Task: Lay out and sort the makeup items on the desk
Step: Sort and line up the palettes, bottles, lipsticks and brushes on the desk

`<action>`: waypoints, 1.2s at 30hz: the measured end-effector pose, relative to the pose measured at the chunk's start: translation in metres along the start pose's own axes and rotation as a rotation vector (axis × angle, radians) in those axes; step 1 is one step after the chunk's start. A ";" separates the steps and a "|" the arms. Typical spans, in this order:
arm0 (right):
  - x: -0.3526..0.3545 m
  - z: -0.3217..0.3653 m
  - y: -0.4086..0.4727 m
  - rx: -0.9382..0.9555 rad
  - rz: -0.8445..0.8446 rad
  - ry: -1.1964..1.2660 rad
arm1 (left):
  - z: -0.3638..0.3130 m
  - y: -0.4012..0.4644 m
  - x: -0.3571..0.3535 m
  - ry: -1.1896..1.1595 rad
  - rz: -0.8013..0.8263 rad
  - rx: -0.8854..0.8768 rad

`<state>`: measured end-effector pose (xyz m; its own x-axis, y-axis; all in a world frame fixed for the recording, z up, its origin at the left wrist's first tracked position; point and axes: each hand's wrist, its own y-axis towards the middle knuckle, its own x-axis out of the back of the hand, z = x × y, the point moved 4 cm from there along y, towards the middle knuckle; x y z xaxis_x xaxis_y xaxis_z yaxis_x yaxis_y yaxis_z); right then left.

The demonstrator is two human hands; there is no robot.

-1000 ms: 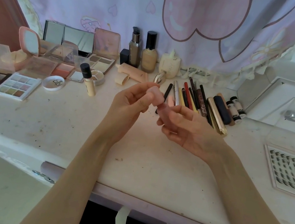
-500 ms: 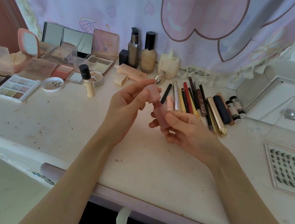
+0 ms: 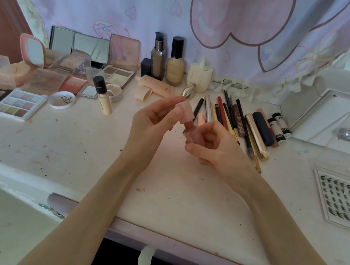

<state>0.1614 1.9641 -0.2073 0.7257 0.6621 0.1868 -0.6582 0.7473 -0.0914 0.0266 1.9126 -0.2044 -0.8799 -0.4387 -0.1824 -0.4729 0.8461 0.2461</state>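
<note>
Held above the worktop [image 3: 75, 163] between both hands: a small pink bottle [image 3: 188, 132]. Left hand [image 3: 155, 122] pinching the pale cap [image 3: 183, 108], right hand [image 3: 214, 148] curled round the darker body. Long axis tilted, cap up and to the left. Just beyond the right hand, a row of pencils [image 3: 223, 114], probably the nearest place for it.

Pink heart-print curtain [image 3: 208, 13] hangs behind desk [image 3: 76, 152].
</note>
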 end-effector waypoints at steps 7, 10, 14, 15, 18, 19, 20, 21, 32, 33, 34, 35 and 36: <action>-0.005 0.007 -0.001 0.163 -0.166 -0.258 | 0.001 0.001 0.004 0.004 -0.126 0.014; -0.005 0.009 0.000 0.143 -0.100 -0.158 | 0.003 0.002 0.005 -0.036 -0.121 0.034; -0.006 0.008 -0.001 0.101 -0.011 -0.062 | 0.004 0.003 0.005 -0.030 -0.125 0.024; -0.006 0.007 -0.001 0.105 -0.031 -0.064 | 0.004 0.003 0.006 -0.029 -0.139 0.024; -0.005 0.006 0.000 0.132 -0.149 -0.061 | 0.004 0.003 0.007 -0.023 -0.151 0.007; -0.004 0.005 0.001 0.124 -0.167 -0.051 | 0.004 0.004 0.007 -0.019 -0.147 0.004; -0.004 0.004 0.001 0.108 -0.167 -0.045 | 0.004 0.004 0.007 -0.018 -0.145 0.001; -0.005 0.003 0.001 0.088 -0.156 -0.040 | 0.003 0.003 0.006 -0.019 -0.144 -0.003; -0.008 0.003 0.002 0.168 -0.144 -0.216 | -0.010 -0.002 0.004 0.044 -0.148 -0.075; -0.008 0.003 0.002 0.178 -0.148 -0.238 | -0.011 -0.002 0.004 0.053 -0.142 -0.082; -0.009 0.003 0.002 0.186 -0.153 -0.248 | -0.012 -0.002 0.003 0.063 -0.134 -0.089; -0.009 0.004 0.001 0.192 -0.159 -0.246 | -0.013 -0.002 0.002 0.074 -0.127 -0.091; -0.009 0.004 0.001 0.195 -0.166 -0.237 | -0.014 -0.003 0.002 0.080 -0.123 -0.091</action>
<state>0.1540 1.9587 -0.2052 0.7746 0.4840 0.4072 -0.5776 0.8036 0.1436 0.0253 1.9050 -0.1920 -0.8143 -0.5630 -0.1413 -0.5763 0.7551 0.3127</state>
